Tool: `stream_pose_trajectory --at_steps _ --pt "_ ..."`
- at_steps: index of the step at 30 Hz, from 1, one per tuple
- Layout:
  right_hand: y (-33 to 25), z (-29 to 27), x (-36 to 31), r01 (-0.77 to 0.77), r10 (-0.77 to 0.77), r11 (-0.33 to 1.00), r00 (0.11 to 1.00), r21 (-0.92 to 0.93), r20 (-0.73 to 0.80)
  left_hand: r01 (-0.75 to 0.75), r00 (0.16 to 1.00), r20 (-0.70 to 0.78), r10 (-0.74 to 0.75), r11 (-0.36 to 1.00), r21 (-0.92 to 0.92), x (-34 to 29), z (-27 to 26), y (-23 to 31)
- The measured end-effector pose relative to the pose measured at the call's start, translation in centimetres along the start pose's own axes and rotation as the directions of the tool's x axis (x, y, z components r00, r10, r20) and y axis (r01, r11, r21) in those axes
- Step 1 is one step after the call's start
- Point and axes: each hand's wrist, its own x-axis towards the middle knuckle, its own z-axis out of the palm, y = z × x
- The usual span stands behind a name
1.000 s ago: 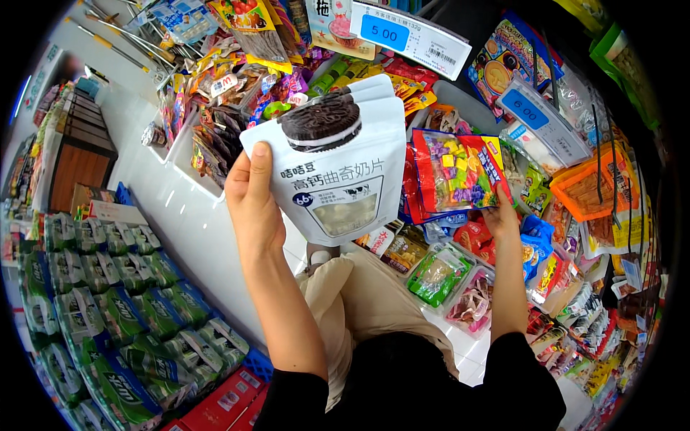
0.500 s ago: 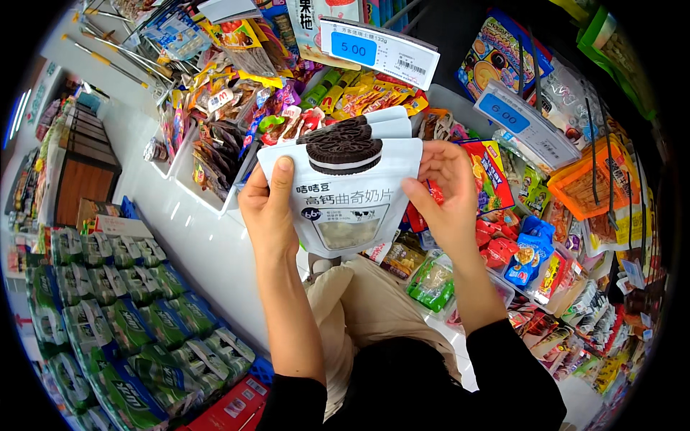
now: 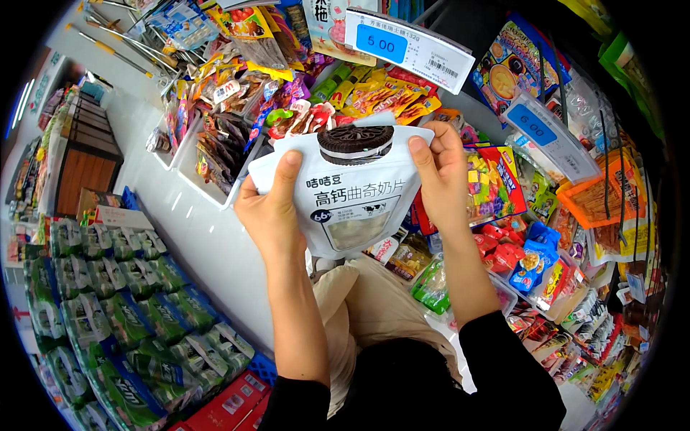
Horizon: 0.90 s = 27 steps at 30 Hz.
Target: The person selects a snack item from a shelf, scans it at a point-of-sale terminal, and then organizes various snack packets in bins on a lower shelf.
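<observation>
A white stand-up pouch (image 3: 363, 190) with a dark sandwich-cookie picture and a small clear window is held upright before me. My left hand (image 3: 275, 208) grips its left side, thumb on the front and fingers behind. My right hand (image 3: 443, 172) pinches the upper right corner, its thumb also on the front. A pale edge shows behind the pouch's top, seemingly from another pouch. The fingers behind the pouch are mostly hidden.
Bins of small packaged snacks (image 3: 388, 93) lie beyond the pouch. Price tags (image 3: 410, 50) hang above them. More colourful snack bags (image 3: 535, 255) fill the right side. Green-wrapped packs (image 3: 136, 323) are stacked at lower left beside a pale floor (image 3: 215, 251).
My right hand has shifted up to the pouch's corner, its thumb now near the top edge. The pouches fanned out behind are now mostly hidden. The view has shifted slightly.
</observation>
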Motion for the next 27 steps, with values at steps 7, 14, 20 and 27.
stream_pose_trajectory --at_steps 7,14,20,27 --pt "-1.5 1.2 1.0 0.085 -0.085 0.996 0.996 -0.005 -0.014 -0.122 0.99 -0.06 0.127 0.989 0.087 0.4 -0.7 0.6" --pt "-3.2 0.1 4.4 0.203 -0.228 0.97 0.948 -0.131 -0.221 -0.111 0.991 -0.08 0.112 0.994 0.008 1.5 -1.7 0.6" --pt "-4.6 -0.8 7.2 0.36 -0.437 0.89 0.85 -0.281 -0.295 -0.161 0.982 -0.088 0.169 0.983 0.088 2.0 -2.2 -0.2" --pt "-5.0 -0.5 8.0 0.309 -0.455 0.854 0.833 -0.418 -0.314 -0.197 0.961 -0.177 0.211 0.976 0.094 4.7 -5.6 0.7"
